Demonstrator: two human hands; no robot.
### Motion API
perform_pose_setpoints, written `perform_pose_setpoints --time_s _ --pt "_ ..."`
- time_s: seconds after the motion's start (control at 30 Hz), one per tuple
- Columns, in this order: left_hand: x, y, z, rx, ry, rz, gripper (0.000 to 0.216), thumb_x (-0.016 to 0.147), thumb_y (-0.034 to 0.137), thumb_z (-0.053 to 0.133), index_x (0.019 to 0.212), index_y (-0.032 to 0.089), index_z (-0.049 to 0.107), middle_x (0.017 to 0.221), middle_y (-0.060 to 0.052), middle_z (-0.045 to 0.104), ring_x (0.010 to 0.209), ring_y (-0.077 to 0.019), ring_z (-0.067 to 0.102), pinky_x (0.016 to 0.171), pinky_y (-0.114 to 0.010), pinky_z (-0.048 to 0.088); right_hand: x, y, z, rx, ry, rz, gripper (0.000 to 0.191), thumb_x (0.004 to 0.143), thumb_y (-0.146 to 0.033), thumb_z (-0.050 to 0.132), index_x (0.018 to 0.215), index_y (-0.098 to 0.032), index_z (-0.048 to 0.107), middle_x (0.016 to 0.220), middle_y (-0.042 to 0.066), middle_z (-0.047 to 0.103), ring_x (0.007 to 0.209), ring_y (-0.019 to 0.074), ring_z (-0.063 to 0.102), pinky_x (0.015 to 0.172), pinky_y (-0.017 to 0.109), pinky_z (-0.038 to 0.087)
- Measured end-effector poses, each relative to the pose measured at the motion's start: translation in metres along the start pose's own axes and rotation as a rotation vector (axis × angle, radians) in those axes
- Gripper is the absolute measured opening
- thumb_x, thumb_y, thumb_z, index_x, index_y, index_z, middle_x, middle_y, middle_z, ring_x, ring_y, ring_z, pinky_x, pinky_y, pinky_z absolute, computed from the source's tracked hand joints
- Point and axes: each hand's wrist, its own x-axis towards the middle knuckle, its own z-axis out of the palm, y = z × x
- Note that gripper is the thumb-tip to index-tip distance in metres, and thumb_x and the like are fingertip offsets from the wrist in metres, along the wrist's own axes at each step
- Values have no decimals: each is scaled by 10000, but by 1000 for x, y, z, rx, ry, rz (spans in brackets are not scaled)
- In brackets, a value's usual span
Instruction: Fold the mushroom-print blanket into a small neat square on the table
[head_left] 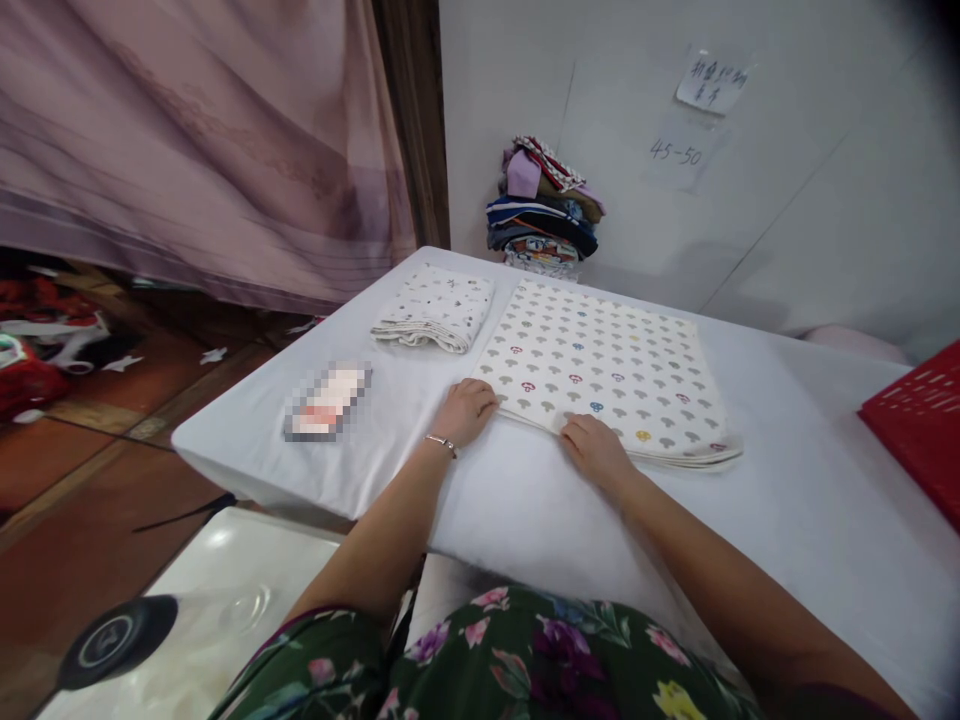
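Observation:
A cream cloth with small mushroom prints (pixel 607 365) lies folded flat on the white-covered table (pixel 787 520). My left hand (pixel 466 410) rests at its near left corner, fingers curled onto the cloth's edge. My right hand (pixel 592 445) presses on the near edge further right, fingers bent and gripping the fabric. A bracelet circles my left wrist. To the left of this cloth sits a smaller folded white cloth with tiny prints (pixel 436 305).
A stack of folded colourful cloths (pixel 544 210) stands against the wall at the table's far edge. A blurred small item (pixel 328 400) lies near the table's left side. A red basket (pixel 919 425) is at the right. Paper notes hang on the wall.

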Motion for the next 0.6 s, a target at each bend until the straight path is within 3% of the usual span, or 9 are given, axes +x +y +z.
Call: perform_pose_setpoints --time_s 0.27,0.6 --pt "-2 -5 -2 -5 -70 -28 115 783 276 583 868 245 654 1022 -21 616 1032 -202 490 897 -372 382 0 2 1 3 -13 37 241 909 -194 379 933 -192 619 962 79 613 887 193 527 764 311 419" --pt "4 1 -2 40 11 -10 144 857 257 495 848 204 628 932 -41 624 960 -190 492 850 -349 397 1 6 6 -24 91 74 232 883 -125 372 945 -171 591 995 90 601 923 202 513 810 310 401"
